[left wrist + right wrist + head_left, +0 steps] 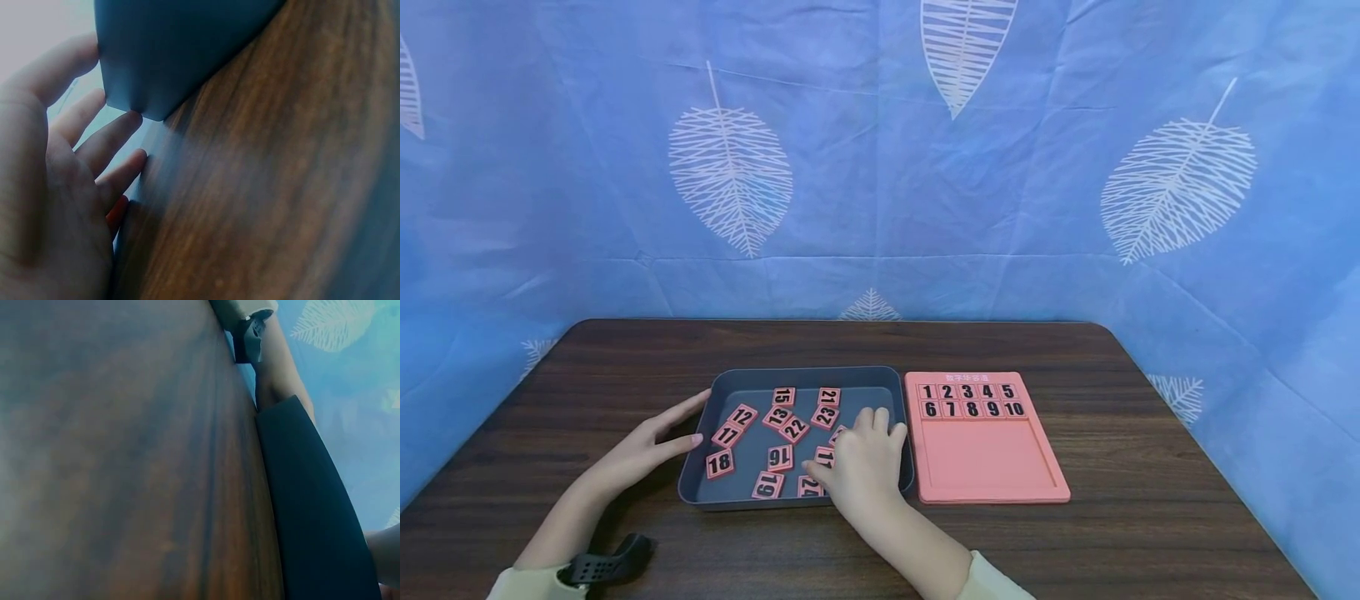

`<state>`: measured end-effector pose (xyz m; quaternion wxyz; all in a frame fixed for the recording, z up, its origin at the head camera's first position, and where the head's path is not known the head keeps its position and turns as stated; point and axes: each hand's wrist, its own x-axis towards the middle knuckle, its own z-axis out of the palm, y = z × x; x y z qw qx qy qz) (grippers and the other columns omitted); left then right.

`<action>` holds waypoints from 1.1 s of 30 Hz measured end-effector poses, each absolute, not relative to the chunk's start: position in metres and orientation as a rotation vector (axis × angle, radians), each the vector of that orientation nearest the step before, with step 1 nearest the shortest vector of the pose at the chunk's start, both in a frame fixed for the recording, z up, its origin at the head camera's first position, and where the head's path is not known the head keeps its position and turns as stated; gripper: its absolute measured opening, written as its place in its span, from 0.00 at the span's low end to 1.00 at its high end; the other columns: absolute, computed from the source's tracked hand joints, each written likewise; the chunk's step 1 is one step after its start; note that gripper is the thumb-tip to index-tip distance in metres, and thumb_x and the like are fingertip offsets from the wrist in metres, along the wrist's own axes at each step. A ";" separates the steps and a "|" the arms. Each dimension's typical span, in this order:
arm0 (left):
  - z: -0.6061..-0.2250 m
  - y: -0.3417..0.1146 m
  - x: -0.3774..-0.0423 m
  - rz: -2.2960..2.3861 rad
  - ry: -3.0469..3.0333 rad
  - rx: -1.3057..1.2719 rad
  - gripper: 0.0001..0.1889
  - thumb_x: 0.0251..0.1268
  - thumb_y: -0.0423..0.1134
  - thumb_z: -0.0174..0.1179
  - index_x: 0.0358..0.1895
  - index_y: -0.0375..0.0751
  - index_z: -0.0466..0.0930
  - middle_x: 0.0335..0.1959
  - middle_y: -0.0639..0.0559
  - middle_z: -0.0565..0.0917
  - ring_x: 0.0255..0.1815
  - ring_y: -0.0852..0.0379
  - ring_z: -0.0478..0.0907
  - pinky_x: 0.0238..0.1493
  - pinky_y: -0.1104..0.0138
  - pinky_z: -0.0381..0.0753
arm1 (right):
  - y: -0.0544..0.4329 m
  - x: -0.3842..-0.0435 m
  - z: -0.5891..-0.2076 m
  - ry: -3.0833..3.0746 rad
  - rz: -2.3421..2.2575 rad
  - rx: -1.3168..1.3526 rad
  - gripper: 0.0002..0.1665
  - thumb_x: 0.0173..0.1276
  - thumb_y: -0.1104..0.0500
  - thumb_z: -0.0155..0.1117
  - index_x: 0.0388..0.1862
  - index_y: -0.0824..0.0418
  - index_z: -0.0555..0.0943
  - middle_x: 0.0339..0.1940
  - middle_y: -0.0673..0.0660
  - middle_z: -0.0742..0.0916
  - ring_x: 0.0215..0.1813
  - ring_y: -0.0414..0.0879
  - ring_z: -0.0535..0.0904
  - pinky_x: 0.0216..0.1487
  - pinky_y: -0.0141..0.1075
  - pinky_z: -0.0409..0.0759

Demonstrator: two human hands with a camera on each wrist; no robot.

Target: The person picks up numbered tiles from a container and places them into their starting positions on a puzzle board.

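Note:
A dark grey tray (796,503) holds several pink number tiles, among them the 18 tile (720,463) and the 16 tile (780,457). My left hand (647,446) rests against the tray's left side, thumb at the rim and the other fingers along the outer wall; the left wrist view shows these fingertips at the wall. My right hand (868,462) reaches over the tray's right part, thumb spread away from the fingers and close to the 11 tile (823,455). That hand partly covers the 11 tile, the 24 tile (809,487) and a further tile (837,434).
Close to the tray's right side lies a pink number board (987,458), with tiles 1 to 10 in two rows at its top. The brown wooden table (1150,500) ends at a blue cloth (865,167) printed with white leaves. A black band (610,562) circles the left wrist.

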<state>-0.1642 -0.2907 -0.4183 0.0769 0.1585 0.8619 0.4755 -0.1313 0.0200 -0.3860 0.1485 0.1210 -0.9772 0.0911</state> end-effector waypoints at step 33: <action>-0.418 -0.291 -0.166 1.429 2.573 0.467 0.34 0.72 0.44 0.54 0.76 0.46 0.52 0.74 0.38 0.54 0.72 0.31 0.46 0.58 0.31 0.52 | 0.036 -0.140 -0.363 -2.721 0.422 0.596 0.23 0.43 0.40 0.80 0.14 0.52 0.78 0.33 0.50 0.71 0.38 0.47 0.60 0.36 0.40 0.57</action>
